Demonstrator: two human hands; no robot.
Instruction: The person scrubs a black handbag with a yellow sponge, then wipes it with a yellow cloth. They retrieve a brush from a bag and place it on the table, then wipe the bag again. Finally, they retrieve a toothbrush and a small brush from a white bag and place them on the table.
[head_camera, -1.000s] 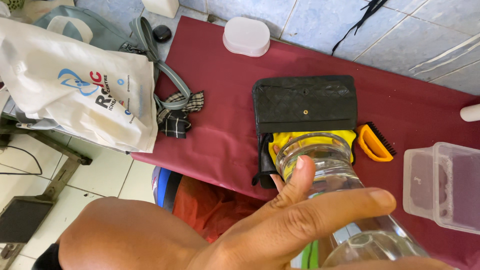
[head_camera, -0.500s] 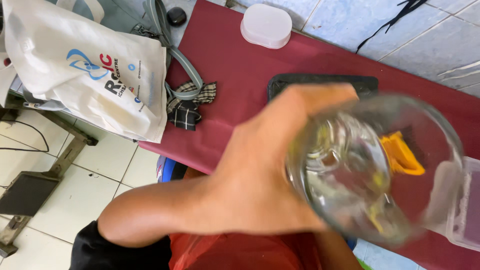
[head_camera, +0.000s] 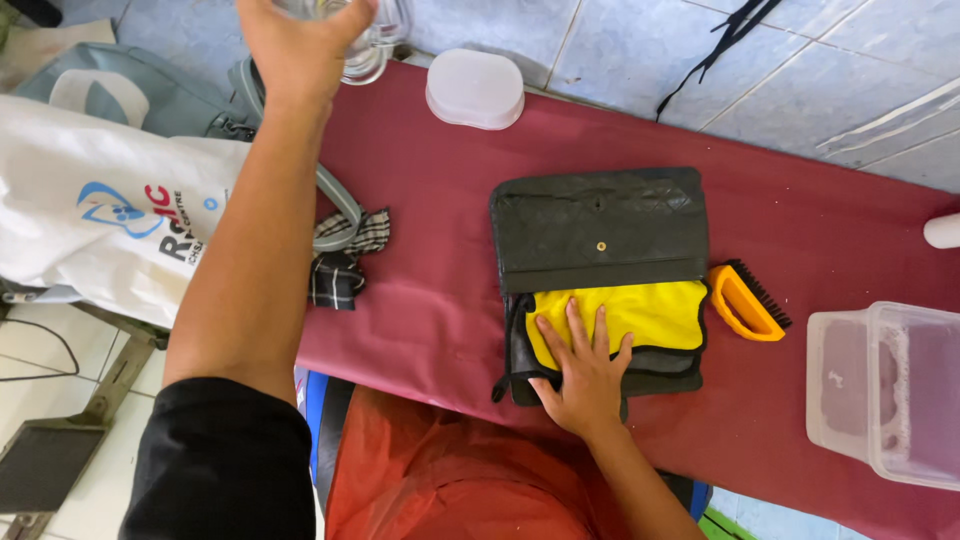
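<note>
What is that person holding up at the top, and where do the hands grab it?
The left hand grips a clear glass jar around its side. The right hand holds nothing; it lies flat on the yellow cloth in the black pouch.

Pouch (head_camera: 598, 232) lies mid-table (head_camera: 430, 310) with a folded cloth (head_camera: 650, 312) tucked in its near opening; right hand (head_camera: 585, 375) rests flat on the cloth's left end, brush (head_camera: 745, 303) just beside the pouch on the right, open container (head_camera: 890, 385) farther right at the table's near edge. Lidded tub (head_camera: 475, 90) sits at the far edge, behind and left of the pouch; left hand (head_camera: 300, 45) holds a bottle (head_camera: 375, 45) up just left of it. Checked rag (head_camera: 345, 260) hangs at the left edge beside a strap (head_camera: 340, 200), with the tote bag (head_camera: 100, 215) off the table to the left.
</note>
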